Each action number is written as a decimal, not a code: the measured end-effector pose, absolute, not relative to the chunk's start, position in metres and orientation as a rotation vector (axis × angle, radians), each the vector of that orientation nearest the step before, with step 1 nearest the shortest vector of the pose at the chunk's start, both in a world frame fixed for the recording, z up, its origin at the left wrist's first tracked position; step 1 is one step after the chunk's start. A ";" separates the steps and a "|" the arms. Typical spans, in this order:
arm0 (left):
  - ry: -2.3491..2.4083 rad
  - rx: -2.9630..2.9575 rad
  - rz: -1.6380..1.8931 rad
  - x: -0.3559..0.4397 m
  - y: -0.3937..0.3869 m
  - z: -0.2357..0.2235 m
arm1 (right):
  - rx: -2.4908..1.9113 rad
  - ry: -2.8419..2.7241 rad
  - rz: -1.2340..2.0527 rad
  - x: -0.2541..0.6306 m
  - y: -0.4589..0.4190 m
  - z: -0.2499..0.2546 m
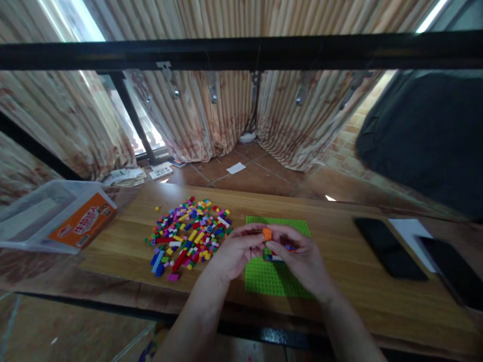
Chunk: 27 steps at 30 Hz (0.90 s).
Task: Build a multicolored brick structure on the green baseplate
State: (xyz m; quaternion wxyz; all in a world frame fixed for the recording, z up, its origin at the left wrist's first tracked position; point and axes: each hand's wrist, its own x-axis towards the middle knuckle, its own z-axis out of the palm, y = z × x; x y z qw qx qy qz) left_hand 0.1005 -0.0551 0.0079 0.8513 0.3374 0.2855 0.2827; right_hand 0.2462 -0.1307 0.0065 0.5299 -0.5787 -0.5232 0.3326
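Both hands meet over a green baseplate [271,281] on a wooden table [339,251]. My left hand [237,251] and my right hand [300,254] pinch a small orange brick [267,234] together between their fingertips. Just under the fingers a small stack of bricks [273,257] with blue and white in it sits on the baseplate; my right hand hides part of it. A loose pile of many-coloured bricks [188,234] lies to the left of my left hand.
A clear plastic tub with an orange label [60,218] lies at the table's left end. Two dark phones [388,246] [453,269] and a white card [409,231] rest on the right. A black bar crosses overhead, with curtains and tiled floor behind.
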 end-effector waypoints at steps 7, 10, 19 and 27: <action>0.684 0.844 0.644 0.120 -0.062 0.005 | -1.469 -1.270 0.537 0.277 -0.131 0.000; 0.911 1.105 0.833 0.122 -0.057 -0.006 | -1.572 -1.144 0.439 0.305 -0.133 -0.003; 1.130 1.645 0.801 0.125 -0.058 -0.034 | -1.788 -1.319 0.469 0.319 -0.136 -0.014; 1.168 1.835 0.654 0.127 -0.068 -0.017 | -1.811 -1.416 0.505 0.314 -0.130 -0.022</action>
